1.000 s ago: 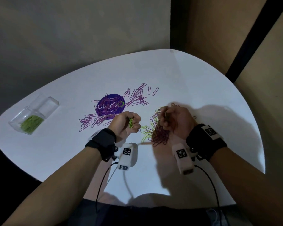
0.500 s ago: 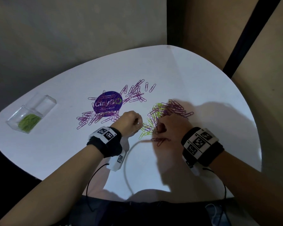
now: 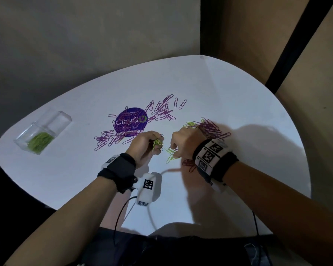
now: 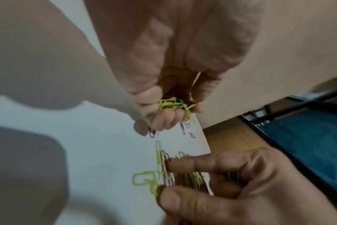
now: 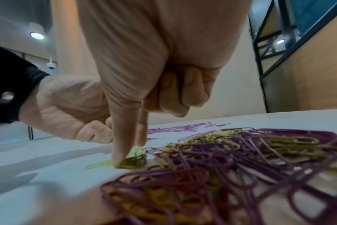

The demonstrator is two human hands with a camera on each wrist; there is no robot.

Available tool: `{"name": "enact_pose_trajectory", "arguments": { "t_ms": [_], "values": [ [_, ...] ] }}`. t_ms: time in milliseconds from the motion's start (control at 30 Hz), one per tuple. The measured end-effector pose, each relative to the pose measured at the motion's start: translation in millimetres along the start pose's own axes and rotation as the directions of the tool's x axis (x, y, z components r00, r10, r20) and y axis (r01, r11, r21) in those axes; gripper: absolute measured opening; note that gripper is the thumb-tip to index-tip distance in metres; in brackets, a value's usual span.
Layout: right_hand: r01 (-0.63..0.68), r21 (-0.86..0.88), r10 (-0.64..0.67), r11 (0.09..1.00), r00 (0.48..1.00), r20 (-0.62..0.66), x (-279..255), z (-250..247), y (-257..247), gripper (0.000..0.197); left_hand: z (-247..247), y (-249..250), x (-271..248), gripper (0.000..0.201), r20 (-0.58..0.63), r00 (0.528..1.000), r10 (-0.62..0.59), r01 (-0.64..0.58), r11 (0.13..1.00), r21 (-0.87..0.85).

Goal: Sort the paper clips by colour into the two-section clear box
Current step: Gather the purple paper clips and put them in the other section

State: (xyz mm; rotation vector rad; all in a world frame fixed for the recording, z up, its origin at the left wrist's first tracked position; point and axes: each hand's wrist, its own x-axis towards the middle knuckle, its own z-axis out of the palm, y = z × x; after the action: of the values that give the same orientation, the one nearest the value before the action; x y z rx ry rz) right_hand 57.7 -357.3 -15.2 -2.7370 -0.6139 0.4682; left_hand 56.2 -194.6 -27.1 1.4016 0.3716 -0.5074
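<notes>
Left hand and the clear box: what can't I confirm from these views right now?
- Head view: how many green clips the left hand holds; curled fingers cover the bundle.
- Left wrist view: same count, clips tangled and blurred.
- Head view: far section of the clear box looks empty, but is too small to be sure.
- Right wrist view: nearest clip pile blurred; box out of frame.

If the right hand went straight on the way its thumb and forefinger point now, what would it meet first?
The right hand points its thumb and forefinger down at the table, so it would meet first the green paper clips under its fingertips, at the edge of the mixed pile, then the white table. It looks to be touching them already.
</notes>
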Motion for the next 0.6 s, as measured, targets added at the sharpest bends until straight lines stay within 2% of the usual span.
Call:
{"name": "enact_pose_trajectory", "arguments": {
  "t_ms": [67, 167, 200, 233, 300, 333, 367, 433, 467, 500, 533, 567, 600],
  "values": [
    [0.031, -0.043, -0.030, 0.999, 0.999, 0.014, -2.1, 0.4, 0.0, 0.031, -1.9, -1.2, -4.9, 0.015, 0.000, 0.999, -0.042, 0.041, 0.993, -0.112],
    [0.068, -0.079, -0.068, 0.995, 0.998, 0.009, -6.9, 2.3, 1.6, 0.025, -0.4, -5.6, -11.6, 0.007, -0.021, 1.000, -0.012, 0.014, 0.996, 0.094],
    [0.065, -0.081, -0.065, 0.995, 0.998, 0.014, -8.2, 1.9, 2.0, 0.022, -0.2, -7.1, -13.4, 0.011, -0.032, 0.999, -0.002, 0.006, 0.992, 0.128],
    [0.059, -0.077, -0.058, 0.995, 0.998, 0.020, -9.1, 1.3, 2.5, 0.020, -0.7, -8.6, -14.0, 0.015, -0.039, 0.999, -0.002, 0.006, 0.993, 0.114],
    [0.042, -0.054, -0.041, 0.998, 0.999, 0.031, -11.3, -0.2, 3.4, 0.020, -0.5, -9.1, -15.4, 0.009, -0.005, 0.998, -0.060, 0.060, 0.998, 0.012],
    [0.034, -0.042, -0.032, 0.999, 0.999, 0.038, -12.9, -1.1, 4.5, 0.021, -0.8, -10.1, -15.8, 0.014, 0.000, 0.996, -0.090, 0.090, 0.996, 0.006],
    [0.028, -0.035, -0.027, 0.999, 0.999, 0.040, -14.8, -1.9, 5.9, 0.021, -1.9, -12.8, -14.3, 0.020, -0.017, 0.996, -0.085, 0.086, 0.995, 0.058],
    [0.017, -0.030, -0.016, 0.999, 0.999, 0.028, -18.7, -3.8, 6.9, 0.020, -2.0, -19.1, -13.2, 0.028, -0.036, 0.997, 0.066, -0.052, 0.952, 0.303],
    [0.017, -0.029, -0.017, 0.999, 1.000, 0.017, -19.8, -4.3, 6.6, 0.020, -1.6, -21.8, -13.9, 0.029, -0.011, 0.987, 0.160, -0.136, 0.871, 0.472],
    [0.022, -0.030, -0.021, 0.999, 1.000, 0.014, -19.5, -4.2, 5.8, 0.021, -1.8, -23.1, -14.7, 0.024, 0.030, 0.975, 0.219, -0.187, 0.745, 0.640],
    [0.025, -0.035, -0.024, 0.999, 1.000, 0.017, -18.6, -3.8, 4.6, 0.020, -2.0, -24.0, -15.4, 0.019, 0.079, 0.967, 0.243, -0.213, 0.595, 0.775],
    [0.024, -0.038, -0.023, 0.999, 0.999, 0.025, -17.2, -2.9, 3.4, 0.021, -2.0, -24.8, -17.3, 0.026, 0.121, 0.958, 0.260, -0.226, 0.426, 0.876],
    [0.020, -0.040, -0.019, 0.999, 0.999, 0.035, -15.5, -1.9, 2.5, 0.022, -1.8, -25.8, -18.6, 0.034, 0.149, 0.949, 0.278, -0.233, 0.297, 0.926]
  ]
}}
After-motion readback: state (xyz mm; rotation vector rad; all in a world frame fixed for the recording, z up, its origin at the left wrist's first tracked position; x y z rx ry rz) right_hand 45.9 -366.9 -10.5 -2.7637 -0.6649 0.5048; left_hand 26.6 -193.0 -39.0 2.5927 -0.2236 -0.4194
